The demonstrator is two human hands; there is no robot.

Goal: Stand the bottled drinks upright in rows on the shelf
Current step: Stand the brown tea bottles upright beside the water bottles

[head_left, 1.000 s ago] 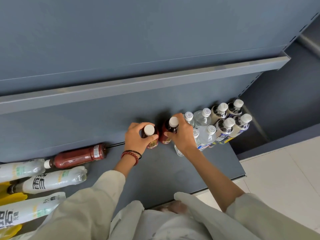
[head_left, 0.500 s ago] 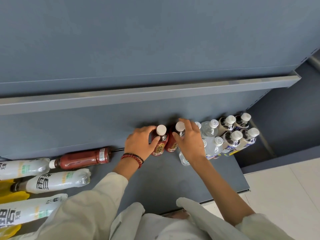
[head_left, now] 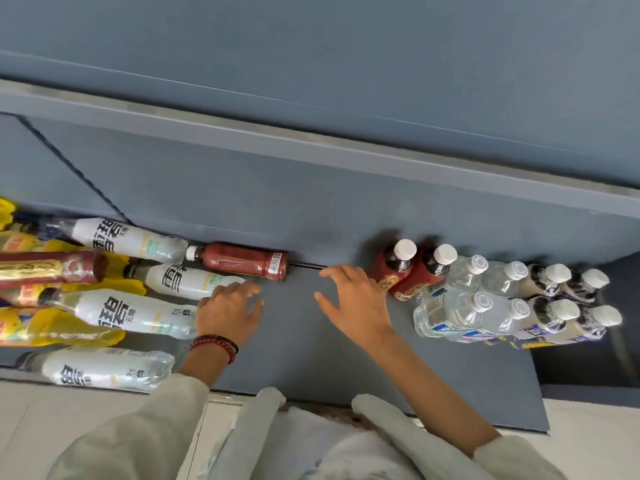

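– Labels: anything legible?
– The white-sleeved bottles lying flat carry big black Chinese characters. The lying red bottle shows a barcode. Smaller print is too blurred.
– Bottles against the hands?
– Two upright red bottles stand just right of the right hand, with water bottles and milky bottles in rows beyond. The lying ones sit left of the left hand.
– Hands?
– Both are spread wide over the shelf, gripping nothing. The left fingertips are just beside a white-sleeved bottle; contact is unclear.
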